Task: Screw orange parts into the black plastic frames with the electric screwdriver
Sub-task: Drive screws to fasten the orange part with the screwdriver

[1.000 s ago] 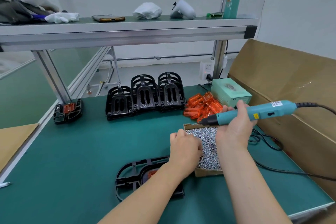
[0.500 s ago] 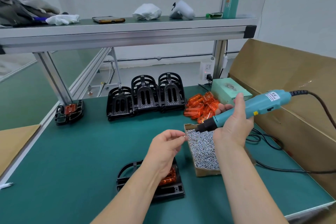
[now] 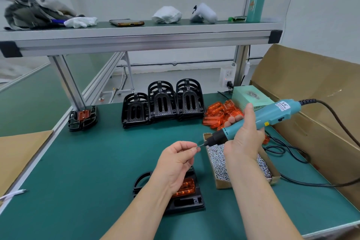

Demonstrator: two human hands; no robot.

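While the left hand pinches 1 small screw between thumb and forefinger, other fingers curled, the right hand grips the teal electric screwdriver round its barrel. Screwdriver long axis: cable end upper right, bit lower left. Bit points left and slightly down at the screw, tip just beside it; contact cannot be told. Both are held above the tabletop. Below the left hand, 1 black frame lies flat with 1 orange part seated in it. Cardboard box of screws sits just right of the frame. Loose orange parts and 3 stacks of black frames stand at the back.
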